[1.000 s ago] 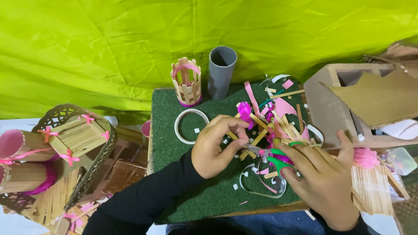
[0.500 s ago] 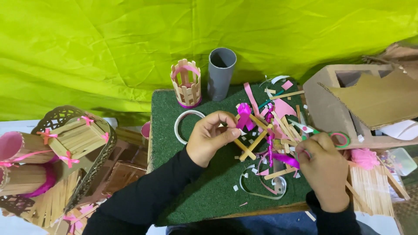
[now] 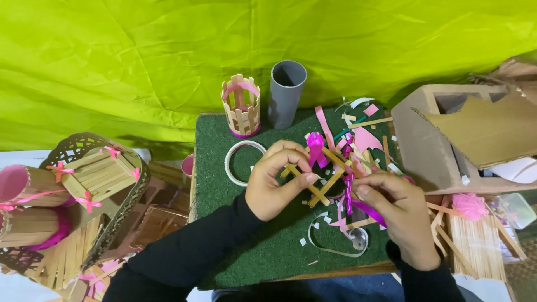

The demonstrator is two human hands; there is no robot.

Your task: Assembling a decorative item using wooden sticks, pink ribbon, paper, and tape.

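Observation:
My left hand (image 3: 276, 180) pinches a small frame of crossed wooden sticks (image 3: 319, 182) above the green turf board (image 3: 224, 168). A pink ribbon bow (image 3: 316, 148) sits on the frame's upper edge. My right hand (image 3: 398, 215) holds a magenta ribbon (image 3: 363, 208) that runs up to the frame's right side, where a curled strip hangs. Both sleeves are black.
A stick-built cup with pink ribbon (image 3: 241, 106) and a grey tube (image 3: 286, 92) stand at the board's back. A tape ring (image 3: 241, 162) lies left of my hand. Ribbon and stick scraps, a cardboard box (image 3: 447, 140), loose sticks (image 3: 475, 246) and finished stick crafts (image 3: 95, 173) surround it.
My right hand has set down the scissors and taken hold of the magenta ribbon near the frame. My left hand has kept the stick frame, shifting slightly.

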